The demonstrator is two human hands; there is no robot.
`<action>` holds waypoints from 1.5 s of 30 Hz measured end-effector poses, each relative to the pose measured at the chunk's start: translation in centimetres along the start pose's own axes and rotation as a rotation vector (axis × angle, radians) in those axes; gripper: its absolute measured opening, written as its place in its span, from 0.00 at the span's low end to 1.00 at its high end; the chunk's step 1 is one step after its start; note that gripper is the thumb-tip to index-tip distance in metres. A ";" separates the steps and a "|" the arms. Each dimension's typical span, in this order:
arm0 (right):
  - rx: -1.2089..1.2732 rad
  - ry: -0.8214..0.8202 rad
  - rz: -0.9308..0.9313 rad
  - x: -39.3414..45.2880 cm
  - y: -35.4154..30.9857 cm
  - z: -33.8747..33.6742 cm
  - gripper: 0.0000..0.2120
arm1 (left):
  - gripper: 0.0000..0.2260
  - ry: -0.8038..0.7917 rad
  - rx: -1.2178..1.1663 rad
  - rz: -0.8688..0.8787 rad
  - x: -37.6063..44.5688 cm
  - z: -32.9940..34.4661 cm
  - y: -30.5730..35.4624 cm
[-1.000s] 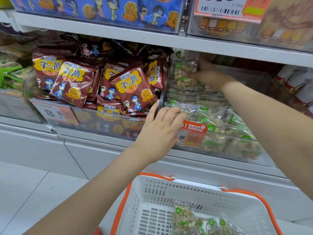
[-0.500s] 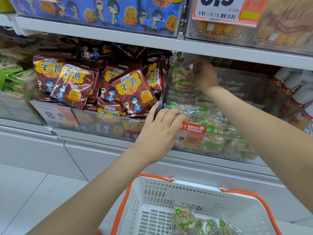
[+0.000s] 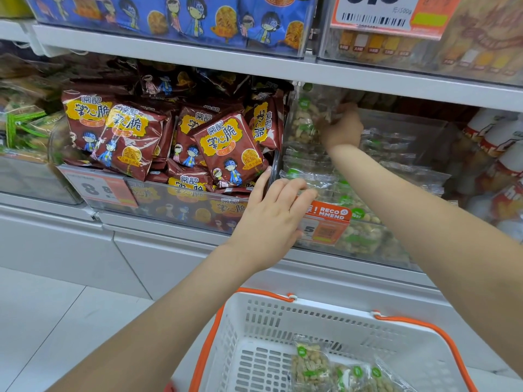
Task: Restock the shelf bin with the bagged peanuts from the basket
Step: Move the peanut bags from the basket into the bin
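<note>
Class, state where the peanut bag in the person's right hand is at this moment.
In the head view, the peanut bag is held upright by the right hand at the back left of the clear shelf bin, beside the red snack packets.

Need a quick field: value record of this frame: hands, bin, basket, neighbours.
setting: store shelf, head view
left hand: resting open on front edge of the peanut bin, holds nothing
right hand: deep in the bin's back left corner, gripping a clear peanut bag held upright
bin contents: peanut bags stacked flat
basket: white, orange handles, on floor below; a few peanut bags left
left neighbour: dark red snack packs
bin tag: orange RECOMMEND label
</note>
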State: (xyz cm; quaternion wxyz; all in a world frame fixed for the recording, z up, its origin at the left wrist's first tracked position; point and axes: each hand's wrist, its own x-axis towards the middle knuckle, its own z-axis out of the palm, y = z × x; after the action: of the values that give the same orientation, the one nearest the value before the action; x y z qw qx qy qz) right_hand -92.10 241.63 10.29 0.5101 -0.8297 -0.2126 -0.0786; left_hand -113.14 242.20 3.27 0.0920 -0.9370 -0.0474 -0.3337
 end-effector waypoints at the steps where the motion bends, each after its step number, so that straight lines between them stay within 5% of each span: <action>1: 0.008 0.012 0.026 0.0 0.0 0.0 0.21 | 0.33 0.000 0.000 -0.001 0.0 0.0 0.0; 8: 0.022 -0.091 0.102 -0.5 -0.2 -0.2 0.27 | 0.33 -0.006 -0.003 -0.006 0.0 -0.2 0.1; 19: 0.185 -0.087 0.139 -2.5 -0.6 -3.4 0.22 | 0.34 -0.070 0.022 0.000 0.1 -0.9 0.1; 28: 0.199 -0.132 -0.300 -16.6 2.7 -15.0 0.17 | 0.24 0.053 -0.124 -0.111 -2.8 -4.3 4.2; 33: 0.095 -0.193 -0.150 -25.9 12.0 -17.0 0.12 | 0.20 0.116 -0.090 -0.077 -6.8 -3.1 7.8; 36: -0.124 -0.428 0.030 -30.6 19.2 -16.0 0.10 | 0.20 -0.100 -0.102 0.068 -10.8 0.5 9.7; 40: -0.562 -0.795 0.270 -34.6 27.3 -15.2 0.19 | 0.24 -1.002 -0.152 0.070 -17.9 5.3 12.9; 42: -0.662 -0.840 0.430 -35.5 30.4 -15.1 0.32 | 0.25 -1.291 -0.215 -0.074 -21.7 8.0 14.2; 45: -0.513 -0.707 0.717 -35.9 32.8 -14.6 0.38 | 0.32 -1.483 -0.288 -0.255 -26.9 10.8 16.1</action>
State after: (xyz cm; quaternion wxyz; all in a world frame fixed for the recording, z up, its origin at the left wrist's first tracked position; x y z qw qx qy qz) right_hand -108.88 206.22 -22.03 0.1849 -0.9233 -0.0496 0.3329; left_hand -124.86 227.92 -24.22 -0.1264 -0.9057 -0.1606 0.3714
